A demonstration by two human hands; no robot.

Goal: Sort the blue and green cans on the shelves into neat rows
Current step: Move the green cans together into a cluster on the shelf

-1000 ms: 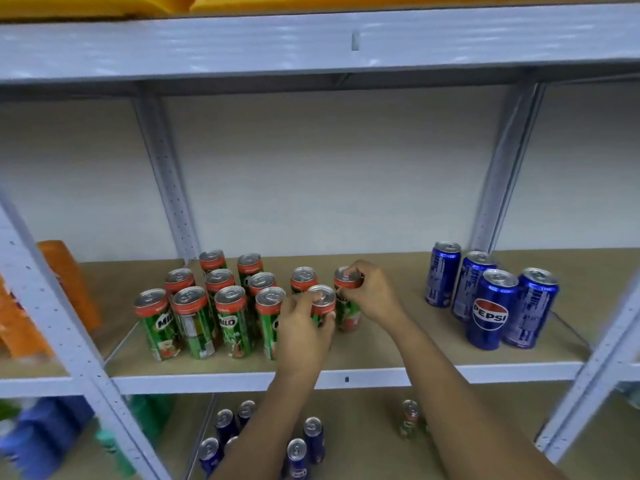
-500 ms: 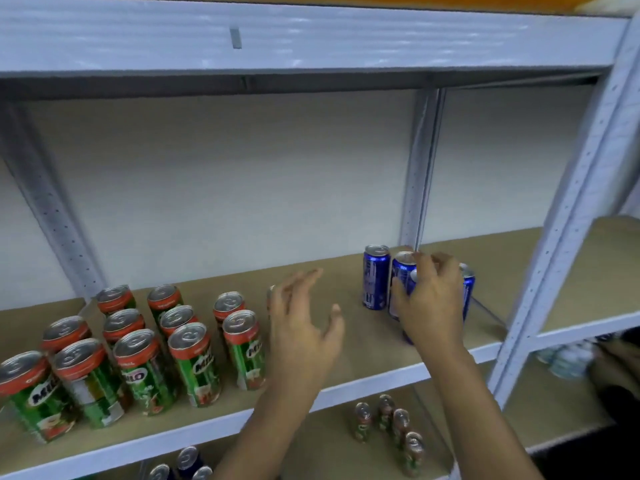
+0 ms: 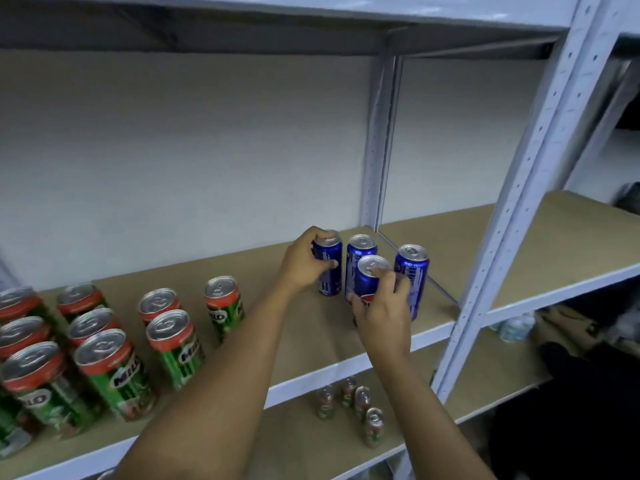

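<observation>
Several blue cans stand near the right end of the middle shelf (image 3: 311,344). My left hand (image 3: 304,261) grips the leftmost blue can (image 3: 329,271) around its upper side. My right hand (image 3: 382,308) holds the front blue can (image 3: 369,271), fingers over its rim. Two more blue cans stand behind, one in the middle (image 3: 362,247) and one to the right (image 3: 412,268). Several green cans with red tops (image 3: 114,368) stand in rows on the left of the same shelf, one (image 3: 223,303) set apart nearest my left arm.
A grey upright post (image 3: 512,230) bounds the shelf bay on the right, with a thinner rear post (image 3: 377,143) behind the blue cans. Several small green cans (image 3: 360,403) stand on the lower shelf. Dark bags lie at the far right (image 3: 588,341).
My left hand reached right and closed around the leftmost blue can. My right hand shifted onto the front blue can. The view swung further right, so the green cans sit further left.
</observation>
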